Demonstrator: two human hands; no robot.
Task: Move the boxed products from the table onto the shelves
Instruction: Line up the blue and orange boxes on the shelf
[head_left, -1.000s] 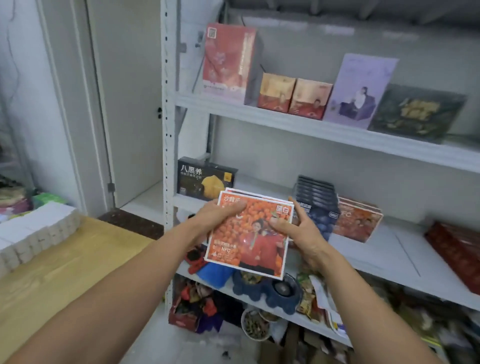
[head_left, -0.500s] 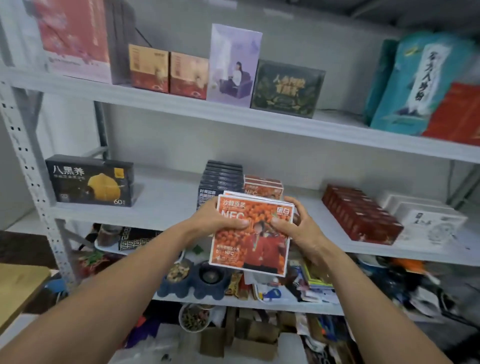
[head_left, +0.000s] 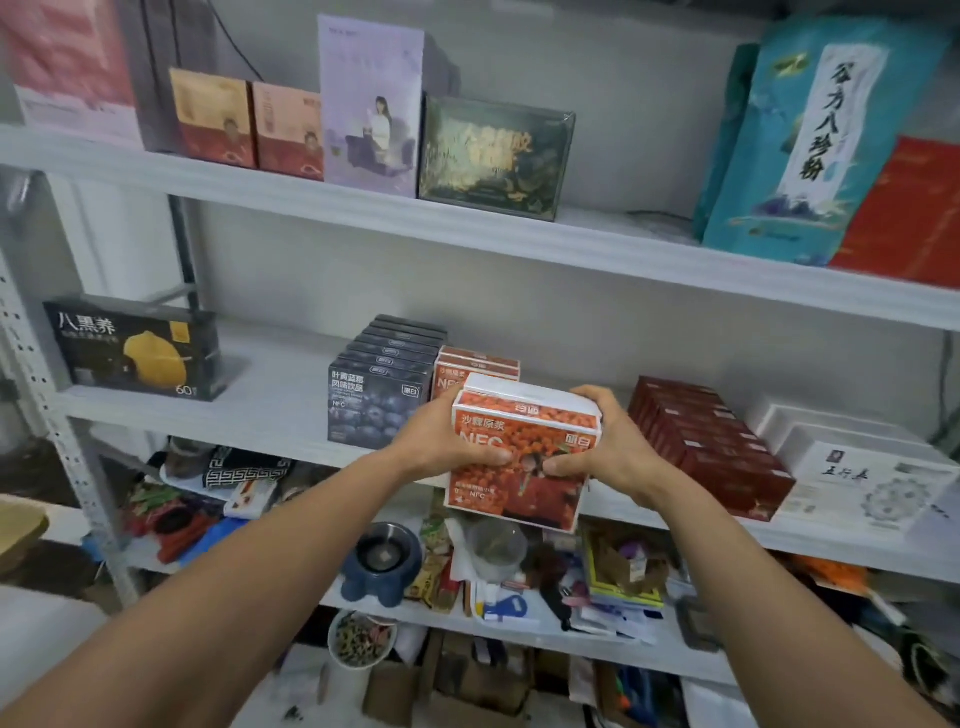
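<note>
While both hands clamp them from either side, two orange boxes (head_left: 519, 483) hang upright at the front edge of the middle shelf (head_left: 280, 395).

The left hand (head_left: 436, 441) grips the pair's left side and the right hand (head_left: 613, 447) the right; each thumb presses across the printed front, and the fingers curl round the back. The boxes are held one behind the other, tops level, and their lower part hangs below the shelf edge. Just behind them on the shelf stand matching boxes (head_left: 478, 366). A row of blue boxes (head_left: 382, 400) is close on the left and a row of red boxes (head_left: 711, 447) on the right. A black box (head_left: 130, 348) stands well apart at the far left, and white boxes (head_left: 857, 478) lie at the far right.
</note>
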